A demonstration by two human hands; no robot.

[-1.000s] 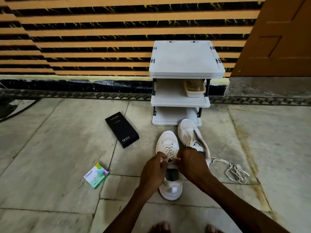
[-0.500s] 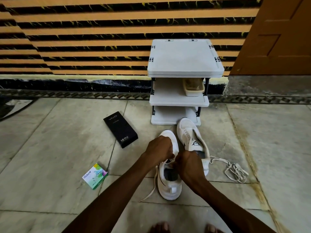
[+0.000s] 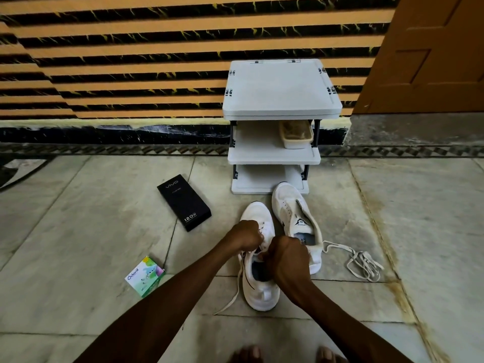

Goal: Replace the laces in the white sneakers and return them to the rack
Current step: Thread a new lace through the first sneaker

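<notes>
Likely unlacing near white low-top sneaker on stone floor before grey three-tier plastic rack: left hand grip pinches flat white lace, right hand clenched at collar (hold hidden); next, draw lace free of eyelets.

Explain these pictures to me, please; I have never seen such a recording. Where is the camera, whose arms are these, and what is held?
No machine here: a person wears a camera on the head, looking down at their own hands. The left hand pinches the lace of the nearer sneaker; the right hand grips that sneaker at its tongue. On the floor lie a second sneaker, a loose lace, a black box and a small green box. The rack stands behind.
</notes>
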